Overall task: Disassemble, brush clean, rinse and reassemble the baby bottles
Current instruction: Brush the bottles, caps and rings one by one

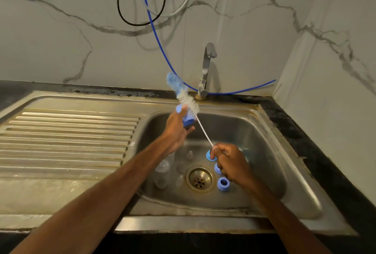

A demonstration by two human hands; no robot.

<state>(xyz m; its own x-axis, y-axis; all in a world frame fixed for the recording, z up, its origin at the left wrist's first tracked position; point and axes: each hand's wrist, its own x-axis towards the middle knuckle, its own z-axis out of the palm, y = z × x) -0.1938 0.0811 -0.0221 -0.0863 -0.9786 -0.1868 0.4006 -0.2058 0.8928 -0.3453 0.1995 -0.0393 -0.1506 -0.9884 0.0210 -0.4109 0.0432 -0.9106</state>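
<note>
My left hand (176, 129) grips a blue bottle collar (186, 118) above the sink basin (264, 137). A long bottle brush (183, 94), with white bristles and a blue tip, passes by the collar and points up toward the wall. My right hand (230, 162) pinches the brush's thin white handle at its lower end. On the basin floor lie a clear bottle (162, 173), clear teats (189, 155), a blue cap (209, 155) and two blue collars (223, 183), one partly hidden under my right hand.
The drain (199, 178) sits in the basin's middle. A chrome tap (206, 68) stands behind the basin, with a blue hose (162, 50) and dark cables hanging on the marble wall. A ribbed draining board (67, 137) lies to the left. Dark countertop (305, 141) runs along the right.
</note>
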